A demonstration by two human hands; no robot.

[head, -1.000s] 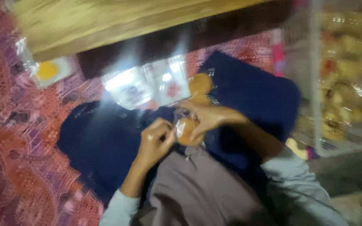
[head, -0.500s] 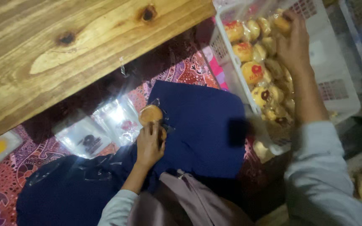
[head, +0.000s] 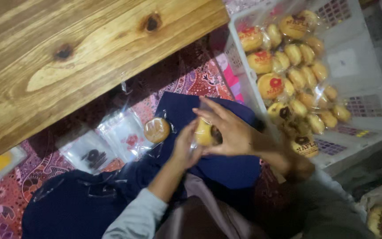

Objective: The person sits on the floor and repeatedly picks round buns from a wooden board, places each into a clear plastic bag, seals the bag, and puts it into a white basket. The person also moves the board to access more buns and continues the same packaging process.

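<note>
Since half a second ago my right hand [head: 233,132] has come back from the white crate [head: 376,110] and now meets my left hand [head: 185,148] over my lap. Between them sits one round golden bun [head: 203,132] in a clear wrapper; my right grip is pinched on its far edge with fingers curled around it, and my left grip is pressed against its near side. One more wrapped bun [head: 156,129] lies alone just left of my hands, at the edge of the dark blue cloth [head: 226,170] covering my legs. Beside it lie two flat clear bags [head: 111,141], side by side on the patterned mat [head: 5,199], and one small packet with a yellow centre [head: 0,163] lies further left. The crate to my right holds some twenty wrapped buns; blur keeps me from an exact count. One wooden bench [head: 67,57] fills the upper left.
</note>
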